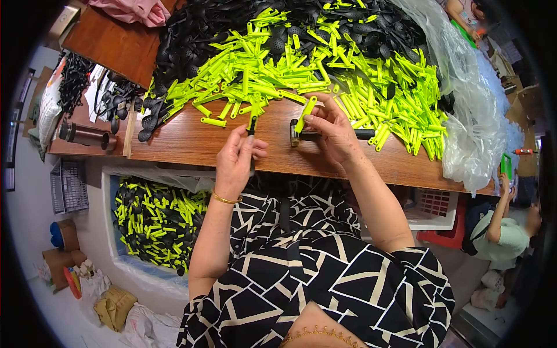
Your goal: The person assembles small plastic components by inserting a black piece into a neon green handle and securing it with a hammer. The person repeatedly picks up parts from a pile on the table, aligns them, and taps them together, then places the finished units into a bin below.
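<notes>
- Honestly, left hand (237, 158) pinches a black stem (252, 126); slackening could drop it.
- Right hand (332, 129) pinches a green handle (306, 116); bumping twelve o'clock's pile (255, 81) risks a slide.

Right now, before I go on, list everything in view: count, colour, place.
Green handles: uncountable, yellow-green, heaped on the table
Perforated utensils: uncountable, black, mostly at the table's far side
Hammer: one, dark, by the right hand
Table: one, brown, centre
Plastic sheeting: clear, table's right end
Bin: one, whitish, below left, holding black and green parts
Cylinder: one, brown, left
Cloth: one, pink, top left
Crate: one, grey, left
Basket: one, white, below right
Sack: one, tan, lower left
Other people: at least two, right edge
Bracelet: one, gold, left wrist
Left hand: one, bare, holding a black stem
Right hand: one, bare, holding one green handle
</notes>
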